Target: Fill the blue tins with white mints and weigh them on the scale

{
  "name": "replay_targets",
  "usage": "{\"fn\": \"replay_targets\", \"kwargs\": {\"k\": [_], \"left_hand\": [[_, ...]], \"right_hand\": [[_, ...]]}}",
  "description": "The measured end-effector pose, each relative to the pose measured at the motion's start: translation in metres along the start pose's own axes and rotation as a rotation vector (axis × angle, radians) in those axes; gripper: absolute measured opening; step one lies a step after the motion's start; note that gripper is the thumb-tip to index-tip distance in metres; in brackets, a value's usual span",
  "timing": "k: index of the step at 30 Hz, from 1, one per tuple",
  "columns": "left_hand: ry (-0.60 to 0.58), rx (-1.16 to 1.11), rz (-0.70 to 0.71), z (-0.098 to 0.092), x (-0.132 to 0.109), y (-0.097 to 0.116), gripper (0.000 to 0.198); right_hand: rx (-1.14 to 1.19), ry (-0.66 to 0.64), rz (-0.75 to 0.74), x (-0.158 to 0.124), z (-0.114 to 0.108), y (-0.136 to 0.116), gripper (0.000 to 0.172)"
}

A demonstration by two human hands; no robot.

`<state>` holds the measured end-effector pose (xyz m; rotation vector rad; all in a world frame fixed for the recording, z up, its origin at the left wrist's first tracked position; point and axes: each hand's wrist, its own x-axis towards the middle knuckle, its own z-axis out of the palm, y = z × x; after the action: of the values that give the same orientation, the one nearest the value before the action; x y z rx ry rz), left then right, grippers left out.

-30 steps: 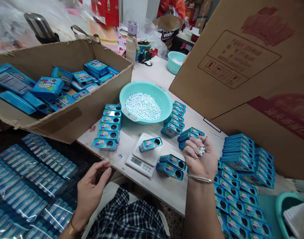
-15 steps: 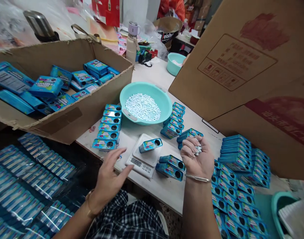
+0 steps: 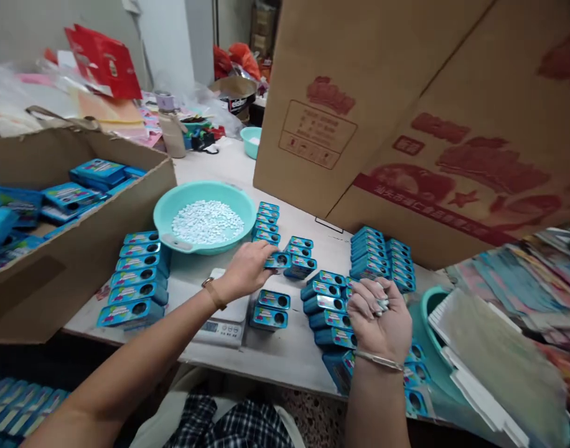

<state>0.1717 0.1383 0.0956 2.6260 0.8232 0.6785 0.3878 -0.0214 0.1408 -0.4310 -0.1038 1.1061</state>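
My left hand (image 3: 250, 266) reaches over the white scale (image 3: 222, 323) and grips a small blue box (image 3: 278, 260) with a round dark hole, beside a short row of similar boxes (image 3: 301, 264). Palm up and fingers curled, my right hand (image 3: 381, 314) holds several small white candies (image 3: 382, 305) near the boxes at the right. A turquoise basin (image 3: 205, 247) of white candies stands behind the scale. Two blue boxes (image 3: 272, 308) sit just right of the scale, whose pan is partly hidden by my left arm.
An open carton (image 3: 126, 227) with blue boxes is at the left, next to a row of boxes (image 3: 138, 277). Large cardboard boxes (image 3: 322, 168) stand behind the table. Another turquoise tub (image 3: 429, 302) with papers is at the right. Stacked boxes (image 3: 371, 252) stand near the cardboard.
My left hand has moved right across the scale and now holds a blue box; before, it was open and empty. My right hand still holds candies. The view has turned to the right.
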Motion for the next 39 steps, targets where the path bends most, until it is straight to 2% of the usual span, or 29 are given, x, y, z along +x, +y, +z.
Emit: {"fn": "replay_targets", "kwargs": {"k": [3,6,8,10,12,14,17,19,21,25,28,30,32,36,39], "left_hand": [[-0.115,0.036,0.117,0.032,0.041,0.015,0.035],[-0.175,0.06,0.173,0.068,0.065,0.028,0.027],[-0.184,0.065,0.173,0.079,0.07,0.034,0.026],[-0.16,0.06,0.148,0.075,0.066,0.037,0.033],[-0.12,0.049,0.111,0.06,0.051,0.036,0.042],[-0.113,0.016,0.079,0.042,0.026,0.034,0.048],[-0.235,-0.03,0.065,0.03,-0.022,0.035,0.064],[-0.279,0.063,0.085,0.038,-0.052,0.039,0.085],[-0.253,0.203,0.113,0.054,-0.074,0.044,0.094],[-0.134,0.326,0.152,0.088,-0.102,0.044,0.077],[-0.046,0.285,0.232,0.099,-0.119,0.037,0.06],[-0.011,0.19,0.283,0.094,-0.13,0.036,0.056],[0.026,0.065,0.275,0.077,-0.138,0.038,0.058],[0.131,-0.042,0.052,0.017,-0.133,0.041,0.064],[0.129,0.007,-0.14,-0.013,-0.114,0.025,0.058]], "right_hand": [[0.02,0.007,-0.038,-0.004,-0.007,-0.01,0.017],[0.057,0.033,-0.066,-0.008,-0.011,-0.018,0.018],[0.094,0.049,-0.07,-0.011,-0.014,-0.023,0.017],[0.122,0.049,-0.07,-0.013,-0.018,-0.029,0.017],[0.137,0.045,-0.066,-0.013,-0.021,-0.033,0.017],[0.148,0.041,-0.055,-0.011,-0.024,-0.033,0.018],[0.17,0.02,-0.023,-0.005,-0.024,-0.025,0.018],[0.173,-0.004,0.01,0.0,-0.022,-0.015,0.017],[0.164,-0.032,0.042,0.003,-0.02,-0.004,0.016],[0.149,-0.053,0.067,0.005,-0.017,0.011,0.016],[0.158,-0.032,0.063,0.004,-0.015,0.013,0.015],[0.158,-0.029,0.07,0.001,-0.013,0.012,0.016],[0.152,-0.03,0.083,-0.003,-0.011,0.009,0.017],[0.142,-0.025,0.111,-0.001,-0.009,0.009,0.019],[0.133,-0.039,0.168,0.008,-0.005,0.024,0.017]]}}
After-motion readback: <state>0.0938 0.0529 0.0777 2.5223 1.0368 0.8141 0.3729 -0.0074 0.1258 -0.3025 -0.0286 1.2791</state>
